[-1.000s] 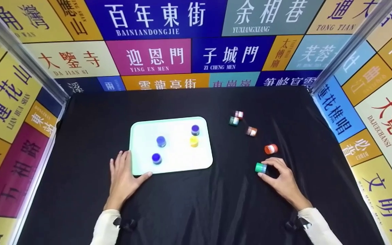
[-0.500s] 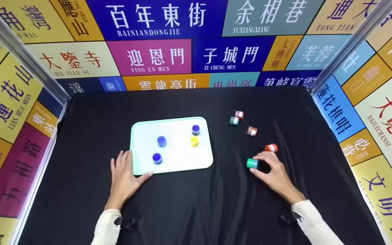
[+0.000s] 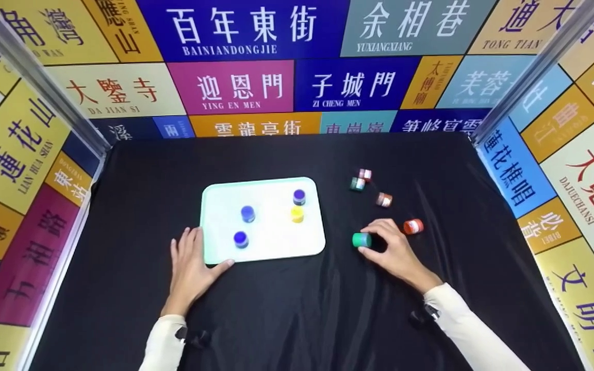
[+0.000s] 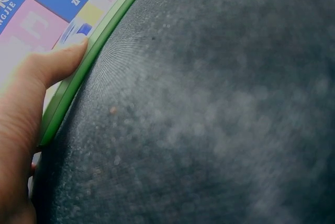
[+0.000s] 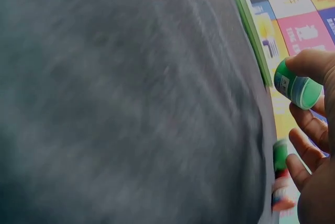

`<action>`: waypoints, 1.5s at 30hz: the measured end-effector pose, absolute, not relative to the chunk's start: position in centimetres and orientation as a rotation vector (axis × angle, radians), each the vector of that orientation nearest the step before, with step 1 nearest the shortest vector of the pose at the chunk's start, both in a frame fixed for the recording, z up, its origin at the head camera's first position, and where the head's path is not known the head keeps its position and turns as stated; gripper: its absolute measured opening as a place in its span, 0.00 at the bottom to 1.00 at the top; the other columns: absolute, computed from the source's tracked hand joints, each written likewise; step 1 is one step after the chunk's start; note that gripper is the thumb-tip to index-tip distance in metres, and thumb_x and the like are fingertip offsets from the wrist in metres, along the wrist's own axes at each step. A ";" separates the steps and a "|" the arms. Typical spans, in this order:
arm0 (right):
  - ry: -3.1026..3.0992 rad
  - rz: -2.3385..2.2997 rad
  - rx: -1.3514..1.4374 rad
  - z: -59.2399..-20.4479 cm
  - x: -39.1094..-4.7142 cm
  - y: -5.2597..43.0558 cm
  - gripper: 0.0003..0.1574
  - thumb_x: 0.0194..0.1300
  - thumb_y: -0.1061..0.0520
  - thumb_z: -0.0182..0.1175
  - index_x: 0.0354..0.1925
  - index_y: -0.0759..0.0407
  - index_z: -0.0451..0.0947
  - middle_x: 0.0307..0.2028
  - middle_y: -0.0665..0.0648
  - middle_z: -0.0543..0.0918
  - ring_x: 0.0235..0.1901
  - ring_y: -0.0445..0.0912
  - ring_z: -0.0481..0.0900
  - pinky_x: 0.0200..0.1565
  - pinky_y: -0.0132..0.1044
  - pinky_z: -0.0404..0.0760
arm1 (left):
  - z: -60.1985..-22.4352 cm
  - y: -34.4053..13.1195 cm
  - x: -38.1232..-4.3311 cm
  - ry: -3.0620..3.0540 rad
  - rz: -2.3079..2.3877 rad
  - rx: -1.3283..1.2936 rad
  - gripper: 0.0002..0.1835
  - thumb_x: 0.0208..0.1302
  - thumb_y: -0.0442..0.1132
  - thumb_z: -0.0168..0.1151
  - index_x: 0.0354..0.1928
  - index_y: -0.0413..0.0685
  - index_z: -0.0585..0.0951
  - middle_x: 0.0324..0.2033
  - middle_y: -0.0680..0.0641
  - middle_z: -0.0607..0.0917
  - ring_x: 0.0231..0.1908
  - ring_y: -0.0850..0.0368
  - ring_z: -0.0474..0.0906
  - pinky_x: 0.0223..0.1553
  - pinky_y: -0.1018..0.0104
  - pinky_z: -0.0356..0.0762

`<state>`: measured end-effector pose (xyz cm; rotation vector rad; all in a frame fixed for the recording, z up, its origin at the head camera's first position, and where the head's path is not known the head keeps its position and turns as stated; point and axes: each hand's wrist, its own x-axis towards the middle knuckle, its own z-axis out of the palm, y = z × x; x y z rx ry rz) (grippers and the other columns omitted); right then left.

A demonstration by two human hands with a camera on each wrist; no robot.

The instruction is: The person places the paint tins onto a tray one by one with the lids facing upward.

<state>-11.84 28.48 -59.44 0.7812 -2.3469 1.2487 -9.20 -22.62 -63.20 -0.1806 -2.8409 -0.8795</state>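
My right hand [image 3: 392,250] pinches a small green paint jar [image 3: 361,240] between thumb and fingers, to the right of the tray. In the right wrist view the jar [image 5: 294,85] is tipped on its side, its white label and pale green bottom showing. My left hand [image 3: 190,265] rests at the front left corner of the white tray [image 3: 271,242], fingers straight along the left side and thumb on the front edge. The left wrist view shows that thumb [image 4: 65,62] on the green rim [image 4: 99,43]. On the tray stand several jars, purple-blue ones [image 3: 241,239] and a yellow one [image 3: 297,214].
Right of the tray, more jars lie on the black cloth [image 3: 286,304]: an orange-red one [image 3: 413,226] near my right hand, a brown-orange one [image 3: 384,199], and a dark green one [image 3: 357,184] against a red one [image 3: 365,174]. Printed panels [image 3: 230,86] wall the table's back and sides.
My right hand has carried the green jar leftward and slightly away from me, toward the tray. The left hand keeps its place at the tray's corner. The view has shifted slightly.
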 end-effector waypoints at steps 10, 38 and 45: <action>-2.404 1.263 0.905 -59.4 -13.2 25.6 0.25 0.57 0.63 0.85 0.53 0.59 0.90 0.52 0.57 0.87 0.56 0.56 0.80 0.64 0.31 0.74 | -63.3 -22.7 -9.0 -2.831 -0.889 -0.173 0.65 0.59 0.68 0.79 0.85 0.33 0.60 0.80 0.30 0.65 0.85 0.32 0.48 0.83 0.30 0.32; -2.527 1.164 1.073 -58.6 -14.9 18.5 0.24 0.62 0.55 0.84 0.53 0.60 0.88 0.50 0.53 0.87 0.55 0.51 0.78 0.61 0.44 0.79 | -63.2 -22.7 -9.1 -2.827 -0.895 -0.178 0.65 0.60 0.70 0.77 0.84 0.33 0.60 0.80 0.30 0.64 0.85 0.32 0.48 0.83 0.30 0.31; -2.542 1.201 1.103 -58.7 -15.1 16.7 0.22 0.64 0.55 0.82 0.54 0.57 0.88 0.49 0.51 0.87 0.51 0.49 0.82 0.56 0.41 0.83 | -63.3 -22.6 -9.4 -2.818 -0.900 -0.184 0.65 0.59 0.69 0.78 0.84 0.32 0.61 0.80 0.29 0.65 0.85 0.32 0.48 0.83 0.30 0.31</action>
